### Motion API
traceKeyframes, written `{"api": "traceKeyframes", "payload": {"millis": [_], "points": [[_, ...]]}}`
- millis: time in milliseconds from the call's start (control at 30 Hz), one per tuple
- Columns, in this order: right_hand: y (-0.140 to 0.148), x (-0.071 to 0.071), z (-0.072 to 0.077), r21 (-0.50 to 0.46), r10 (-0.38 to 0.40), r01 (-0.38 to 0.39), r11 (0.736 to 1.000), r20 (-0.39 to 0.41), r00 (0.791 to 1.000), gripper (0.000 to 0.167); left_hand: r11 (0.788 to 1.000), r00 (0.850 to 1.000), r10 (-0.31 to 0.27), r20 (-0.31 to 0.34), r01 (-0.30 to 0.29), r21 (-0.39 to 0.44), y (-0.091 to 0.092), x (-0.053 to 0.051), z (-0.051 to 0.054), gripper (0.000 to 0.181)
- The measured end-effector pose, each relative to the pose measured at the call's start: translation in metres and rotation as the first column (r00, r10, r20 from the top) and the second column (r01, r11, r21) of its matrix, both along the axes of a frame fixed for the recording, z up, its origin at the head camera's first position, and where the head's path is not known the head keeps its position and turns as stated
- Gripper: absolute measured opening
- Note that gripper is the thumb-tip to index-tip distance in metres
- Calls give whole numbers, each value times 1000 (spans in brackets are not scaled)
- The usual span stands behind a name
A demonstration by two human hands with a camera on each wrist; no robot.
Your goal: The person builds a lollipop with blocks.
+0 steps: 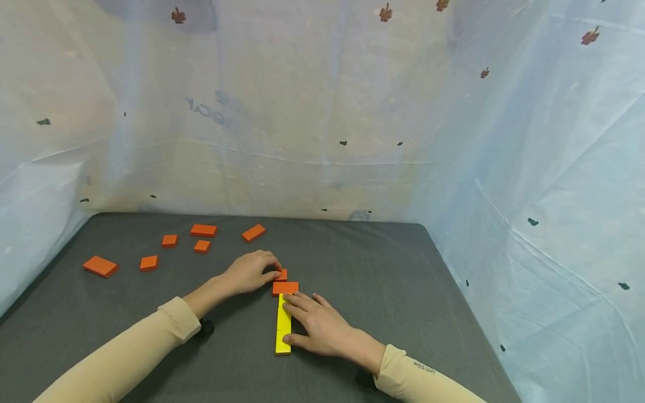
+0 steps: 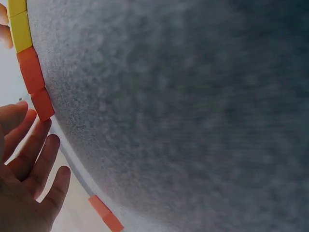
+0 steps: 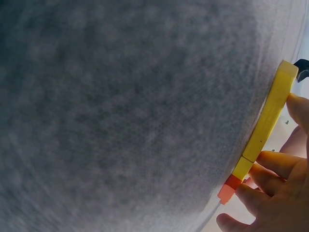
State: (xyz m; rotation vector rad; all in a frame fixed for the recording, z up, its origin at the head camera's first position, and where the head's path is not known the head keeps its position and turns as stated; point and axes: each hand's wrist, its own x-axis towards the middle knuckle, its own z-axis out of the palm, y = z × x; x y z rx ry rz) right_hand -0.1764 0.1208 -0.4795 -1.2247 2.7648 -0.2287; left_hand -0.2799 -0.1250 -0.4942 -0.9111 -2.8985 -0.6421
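Reaching over the dark grey counter [image 1: 403,291], a person's left hand [image 1: 252,271] touches a small orange block [image 1: 284,274] with thumb and fingertips. I cannot tell whether this grip pinches the block or only rests against it. The right hand [image 1: 325,329] lies over the line of blocks, its grip spread apart, with fingers extended and fingertips along the right side of the yellow pieces.

That line runs away from the person: a long yellow block [image 1: 283,336] nearest, a short yellow block [image 1: 281,299] meeting its far end, then a rectangular orange block [image 1: 285,289] set crosswise, and the small orange block just beyond it, near the middle of the counter.

To the left and farther back lie 6 more orange pieces, well apart from the line: 3 oblong blocks [image 1: 204,230] and 3 squarish blocks [image 1: 149,263]. Both sleeves [image 1: 126,347] are cream, the right bearing small lettering. Behind the counter and along its sides hangs a pale sheet [image 1: 282,73] printed with brown and dark spots.
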Motion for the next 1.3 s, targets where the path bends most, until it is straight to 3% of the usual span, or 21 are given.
{"api": "traceKeyframes", "payload": {"millis": [467, 1300], "points": [[-1, 0, 1, -12, 5, -5, 1000, 12, 1000, 69, 996, 996, -85, -10, 84, -10, -1, -5, 0, 22], [0, -1, 0, 3, 7, -7, 1000, -8, 1000, 68, 995, 995, -99, -9, 99, 9, 0, -2, -3, 21]]}}
